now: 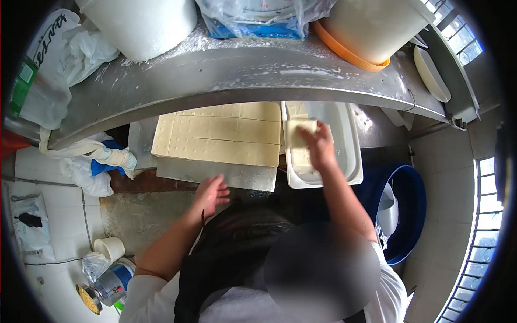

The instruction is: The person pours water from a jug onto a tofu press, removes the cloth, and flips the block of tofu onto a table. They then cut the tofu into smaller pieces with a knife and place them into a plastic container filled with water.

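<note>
A large pale slab of tofu (215, 132), scored into rectangular blocks with small dimples, lies on a metal board (215, 173) under the shelf. Beside it on the right is a white plastic tub (353, 161) with several tofu blocks (299, 156) along its left side. My right hand (320, 148) reaches into the tub, thumb and fingers bent over a tofu block; the fingertips are partly hidden. My left hand (210, 195) hovers at the near edge of the metal board, fingers apart and nothing in them.
Above the work area runs a wet metal shelf (242, 75) carrying white buckets (145, 27), an orange lid (344, 48) and a plastic-wrapped scale (258, 24). A blue barrel (414, 210) stands right. Cloths (91, 156) hang left, with containers (110, 247) below.
</note>
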The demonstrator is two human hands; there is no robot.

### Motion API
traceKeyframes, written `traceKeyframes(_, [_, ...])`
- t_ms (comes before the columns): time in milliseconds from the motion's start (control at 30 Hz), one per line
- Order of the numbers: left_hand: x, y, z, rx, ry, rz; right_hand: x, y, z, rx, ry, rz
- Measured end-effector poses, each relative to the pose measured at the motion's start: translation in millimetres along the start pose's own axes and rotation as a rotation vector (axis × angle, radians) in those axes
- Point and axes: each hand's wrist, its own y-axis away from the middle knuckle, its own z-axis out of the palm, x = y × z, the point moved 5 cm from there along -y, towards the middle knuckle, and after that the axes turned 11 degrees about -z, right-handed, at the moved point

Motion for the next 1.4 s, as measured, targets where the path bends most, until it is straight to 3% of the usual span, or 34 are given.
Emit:
traceKeyframes(67, [-42, -35, -46, 0.242, 0.288, -0.269, 14, -68, -49, 0.055, -0.043, -0.108])
traceKeyframes(167, [-61, -71, -73, 0.195, 0.455, -0.182, 44, -147, -107, 0.114, 0.083, -0.140])
traceKeyframes(200, [-62, -77, -74, 0.200, 0.460, -0.178, 48, -158, -113, 0.058, 0.191, -0.037])
traceKeyframes(267, [-54, -86, -71, 0.117, 0.572, -0.002, 66, -167, -119, -0.006, 0.300, 0.071])
traceKeyframes(367, [-48, -75, -60, 0.152, 0.579, 0.019, 78, -160, -112, -0.140, 0.849, 0.073])
traceKeyframes(400, [-49, -74, -59, 0.160, 0.588, 0.023, 83, -151, -111, -0.043, 0.846, 0.032])
traceKeyframes(500, [-58, -73, -57, 0.180, 0.565, 0.010, 100, -154, -111, -0.066, 1.021, 0.023])
traceKeyframes(600, [-69, -75, -46, 0.126, 0.546, 0.041, 111, -166, -132, -0.168, 0.933, -0.061])
traceKeyframes(667, [-78, -71, -35, 0.099, 0.536, -0.005, 109, -163, -151, -0.066, 0.242, 0.139])
traceKeyframes(700, [-83, -70, -35, 0.104, 0.546, 0.000, 91, -161, -157, 0.018, 0.502, 0.163])
traceKeyframes(733, [-91, -68, -33, 0.023, 0.541, -0.114, 73, -157, -160, 0.101, 0.761, 0.184])
traceKeyframes(767, [-98, -65, -30, -0.058, 0.535, -0.225, 81, -159, -161, 0.142, 0.602, 0.193])
traceKeyframes(800, [-90, -51, -25, -0.049, 0.548, -0.215, 82, -157, -147, 0.123, 0.601, 0.189])
traceKeyframes(867, [-67, -17, -1, 0.000, 0.119, -0.371, 82, -140, -87, -0.197, 0.220, 0.292])
traceKeyframes(933, [-38, -32, 16, -0.286, 0.203, -0.134, 20, -70, 26, -0.461, -0.088, 0.395])
traceKeyframes(1000, [37, -20, 38, -0.291, 0.427, -0.027, -6, -26, 98, -0.513, -0.279, 0.300])
traceKeyframes(1067, [95, -32, 25, -0.222, 0.501, 0.133, -10, -4, 132, -0.531, -0.126, 0.099])
traceKeyframes(1100, [111, -40, 3, -0.057, 0.389, 0.197, -5, 0, 136, -0.610, 0.148, -0.076])
traceKeyframes(1133, [124, -47, -22, 0.105, 0.274, 0.257, 4, 6, 134, -0.617, 0.150, -0.070])
traceKeyframes(1200, [147, -60, -87, 0.666, -0.435, 0.699, 11, 24, 126, -0.785, 0.886, -0.666])
traceKeyframes(1267, [155, -33, -126, 1.073, -0.842, 0.696, 41, 33, 104, -0.830, 0.947, -0.657])
traceKeyframes(1300, [150, -33, -147, 1.068, -0.847, 0.695, 49, 41, 96, -0.865, 1.084, -0.712])
traceKeyframes(1367, [133, -44, -181, 1.158, -1.021, 0.354, 62, 55, 86, -0.879, 1.290, -0.769])
traceKeyframes(1400, [125, -47, -181, 1.153, -1.024, 0.355, 59, 59, 89, -0.877, 1.293, -0.765])
